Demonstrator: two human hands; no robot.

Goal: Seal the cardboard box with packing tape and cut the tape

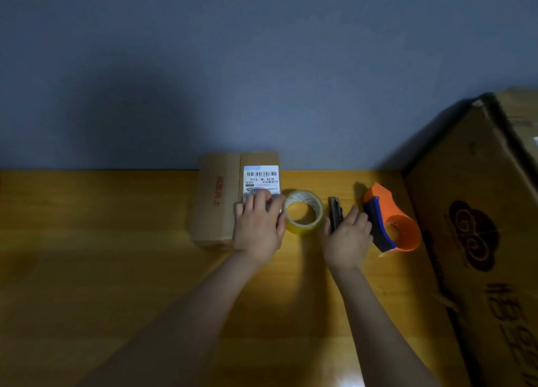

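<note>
A small cardboard box [217, 200] with a white barcode label [261, 179] lies against the wall on the wooden table [102, 255]. My left hand [257, 226] rests flat on the box's right half, fingers spread over the label's lower edge. A roll of clear yellowish packing tape [304, 213] lies flat just right of the box, beside my left thumb. A dark utility knife [334, 213] lies right of the roll. My right hand [348, 235] sits over the knife's near end, fingers touching it; whether they grip it is unclear.
An orange and blue tape dispenser [391, 220] stands right of my right hand. A large cardboard box [477, 226] with a dark printed logo leans at the right edge. A grey wall [262, 66] rises behind the table.
</note>
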